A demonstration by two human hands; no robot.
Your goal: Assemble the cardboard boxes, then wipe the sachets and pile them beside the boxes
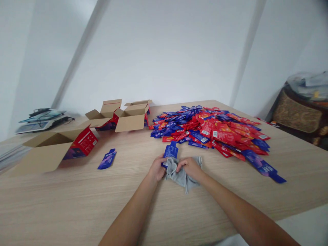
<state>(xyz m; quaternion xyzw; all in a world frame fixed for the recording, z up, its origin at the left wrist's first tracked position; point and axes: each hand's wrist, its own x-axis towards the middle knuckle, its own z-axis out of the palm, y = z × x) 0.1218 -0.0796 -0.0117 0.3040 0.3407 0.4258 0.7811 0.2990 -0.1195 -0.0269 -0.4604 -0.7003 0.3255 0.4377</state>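
My left hand [157, 168] is closed on the edge of a blue sachet [171, 151], whose narrow spout end points away from me. A crumpled grey cloth [182, 177] is gripped in my right hand [191, 168] and lies against the lower part of that sachet, hiding it. Just beyond my hands spreads a large heap of red and blue sachets [215, 131]. One blue sachet [107, 159] lies alone to the left. Another blue sachet [261, 165] sticks out at the heap's near right side.
Several open cardboard boxes, among them a near box [84, 141] and a middle box [133, 119], stand on the wooden table [102, 205] at left. A flat device with papers on it [43, 119] sits at far left. A patterned chair [297, 111] with bags stands at right.
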